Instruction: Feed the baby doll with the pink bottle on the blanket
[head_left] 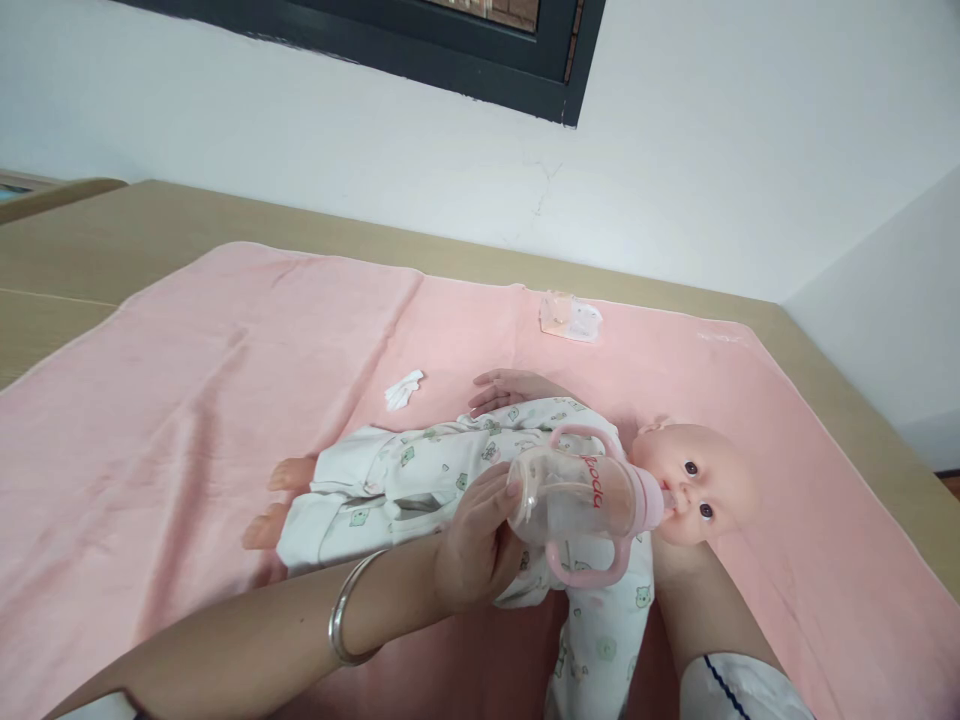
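A baby doll (472, 460) in a white printed outfit lies on its back on a pink blanket (300, 330), its head to the right. My left hand (484, 540), fingers closed, grips the base of a clear feeding bottle (574, 495) with pink handles. The bottle is tilted over the doll's chest, its nipple at the doll's mouth. My right forearm passes beneath the doll's neck. Beyond the doll's far side, my right hand (510, 388) comes out with its fingers stretched out beside the sleeve; part of the arm is hidden under the doll.
A crumpled white tissue (405, 389) lies on the blanket past the doll's legs. Near the back edge is a small clear plastic packet (571, 317). The wooden surface (360, 228) borders a white wall (375, 140) with a dark window frame (465, 75).
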